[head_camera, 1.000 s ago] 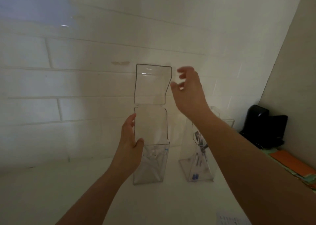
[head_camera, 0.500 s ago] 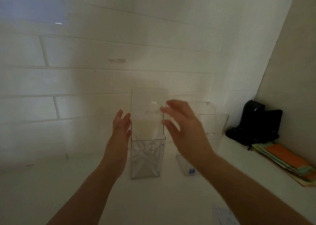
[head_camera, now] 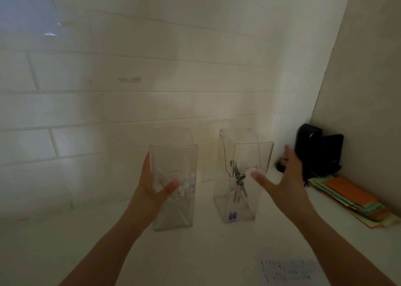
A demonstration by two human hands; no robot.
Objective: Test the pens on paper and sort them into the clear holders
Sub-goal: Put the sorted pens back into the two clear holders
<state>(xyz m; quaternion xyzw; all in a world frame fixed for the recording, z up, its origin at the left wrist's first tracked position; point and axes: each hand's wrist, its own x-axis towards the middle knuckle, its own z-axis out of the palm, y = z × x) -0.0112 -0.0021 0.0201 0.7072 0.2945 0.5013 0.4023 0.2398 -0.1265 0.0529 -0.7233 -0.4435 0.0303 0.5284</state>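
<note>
Two clear holders stand on the white counter. My left hand point(head_camera: 152, 188) grips the left clear holder point(head_camera: 173, 216) from its left side, thumb across the front face. Pale pens point(head_camera: 184, 191) lie inside it, blurred. The right clear holder point(head_camera: 247, 153) leans a little and holds several dark pens point(head_camera: 237, 180). My right hand point(head_camera: 284, 181) hovers with spread fingers by that holder's right side, thumb tip close to its front, holding nothing. A sheet of paper point(head_camera: 288, 270) with small scribbles lies at the bottom right.
A black device point(head_camera: 319, 151) sits in the back right corner. A stack of orange and green folders point(head_camera: 351, 201) lies along the right wall. A white brick wall point(head_camera: 130, 112) rises right behind the holders.
The tall clear part raised above the left holder has come down out of sight. My right hand dropped from its top to beside the right holder. My left hand wrapped round the left holder.
</note>
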